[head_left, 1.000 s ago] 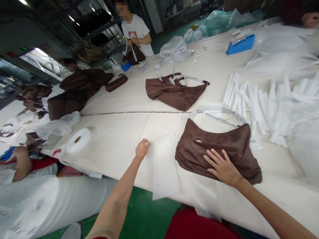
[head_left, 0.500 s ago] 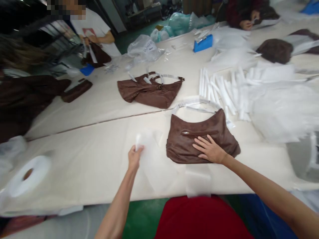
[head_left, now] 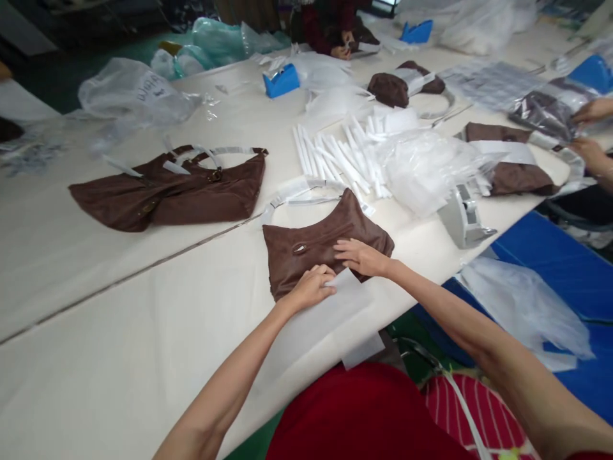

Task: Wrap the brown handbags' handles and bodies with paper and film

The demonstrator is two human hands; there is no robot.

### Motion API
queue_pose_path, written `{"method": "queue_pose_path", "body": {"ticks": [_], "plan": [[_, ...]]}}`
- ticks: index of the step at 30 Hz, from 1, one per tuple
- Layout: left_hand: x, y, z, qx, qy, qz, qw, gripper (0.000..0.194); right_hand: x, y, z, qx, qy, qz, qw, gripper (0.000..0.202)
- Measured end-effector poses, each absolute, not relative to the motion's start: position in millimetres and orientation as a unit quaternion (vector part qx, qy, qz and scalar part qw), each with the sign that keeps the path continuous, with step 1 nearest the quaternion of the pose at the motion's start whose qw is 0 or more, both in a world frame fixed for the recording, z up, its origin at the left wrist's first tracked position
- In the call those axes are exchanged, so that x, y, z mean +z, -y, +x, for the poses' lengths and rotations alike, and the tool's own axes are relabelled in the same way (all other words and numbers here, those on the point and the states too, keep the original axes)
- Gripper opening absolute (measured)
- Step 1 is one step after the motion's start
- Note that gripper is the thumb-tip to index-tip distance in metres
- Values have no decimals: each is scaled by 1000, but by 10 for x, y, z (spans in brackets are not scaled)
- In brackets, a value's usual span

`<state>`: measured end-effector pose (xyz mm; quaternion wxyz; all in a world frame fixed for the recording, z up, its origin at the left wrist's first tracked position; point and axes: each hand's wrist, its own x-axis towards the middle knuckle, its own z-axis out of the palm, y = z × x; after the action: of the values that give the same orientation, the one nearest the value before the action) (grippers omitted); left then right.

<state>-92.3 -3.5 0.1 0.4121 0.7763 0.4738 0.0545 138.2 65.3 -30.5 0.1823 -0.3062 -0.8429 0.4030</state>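
On the pale table [head_left: 167, 319], a brown bag [head_left: 318, 237] is touched by the flat, spread right hand [head_left: 363, 257], while a white sheet [head_left: 347, 297] is pinched over its lower edge by the left hand [head_left: 310, 287].

dim upper left, slight blur

Head view: faces forward, down over hands [head_left: 311, 289], table [head_left: 119, 358].

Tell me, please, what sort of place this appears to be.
Probably a handbag-packing workshop: brown bags, a pile of white rolls and crumpled clear plastic share one long table.
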Motion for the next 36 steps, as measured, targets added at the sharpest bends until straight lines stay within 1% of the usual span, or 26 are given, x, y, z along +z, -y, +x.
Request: {"method": "queue_pose_path", "body": {"ticks": [2, 3, 5, 8, 9, 10, 12, 13, 14, 16, 17, 19, 21, 22, 24, 27, 31, 34, 36], "plan": [[-60, 5, -960, 67, -476, 775, 409, 17, -241, -399, 1617, 502, 678, -442, 306, 37], [-62, -6, -978, 71, -473, 776, 411, 18, -226, -239, 1714, 541, 591, -486, 349, 41], [-36, -28, -987, 65, -464, 783, 410, 18, -236, 77, 1804, 587, 477, -530, 384, 49], [28, -70, -939, 47, -457, 794, 399, 20, -333, 380, 1653, 567, 456, -574, 376, 68], [55, -86, -920, 44, -456, 795, 397, 21, -371, 427, 1565, 554, 467, -583, 368, 66], [88, -104, -904, 43, -454, 796, 399, 24, -405, 459, 1486, 545, 481, -586, 358, 56], [169, -140, -888, 45, -454, 785, 419, 32, -452, 527, 1408, 535, 505, -581, 349, 26], [215, -156, -886, 53, -462, 771, 434, 38, -465, 582, 1424, 532, 506, -578, 357, 15], [260, -168, -885, 64, -474, 755, 449, 43, -473, 655, 1478, 531, 496, -577, 373, 13], [335, -175, -876, 78, -508, 724, 460, 51, -479, 839, 1667, 541, 449, -579, 413, 18], [360, -171, -865, 76, -523, 717, 455, 50, -479, 930, 1780, 553, 418, -579, 430, 20], [379, -153, -825, 43, -527, 737, 422, 48, -477, 1056, 1983, 573, 359, -579, 455, 24], [375, -153, -776, -3, -512, 775, 370, 55, -482, 1056, 2106, 579, 323, -579, 476, 29], [372, -171, -755, -22, -505, 790, 348, 54, -489, 1004, 2131, 580, 315, -577, 481, 32], [378, -249, -737, -47, -502, 799, 328, 43, -512, 816, 2123, 588, 321, -570, 476, 35], [418, -439, -768, -63, -492, 786, 369, 34, -571, 459, 2046, 579, 365, -572, 452, 35], [491, -600, -839, -70, -474, 766, 427, 31, -659, 161, 1959, 482, 421, -628, 443, 32], [542, -574, -863, -48, -477, 756, 445, 31, -708, 123, 1898, 422, 427, -665, 445, 28], [556, -515, -860, -42, -479, 753, 449, 34, -728, 126, 1843, 395, 436, -679, 439, 26]]}}
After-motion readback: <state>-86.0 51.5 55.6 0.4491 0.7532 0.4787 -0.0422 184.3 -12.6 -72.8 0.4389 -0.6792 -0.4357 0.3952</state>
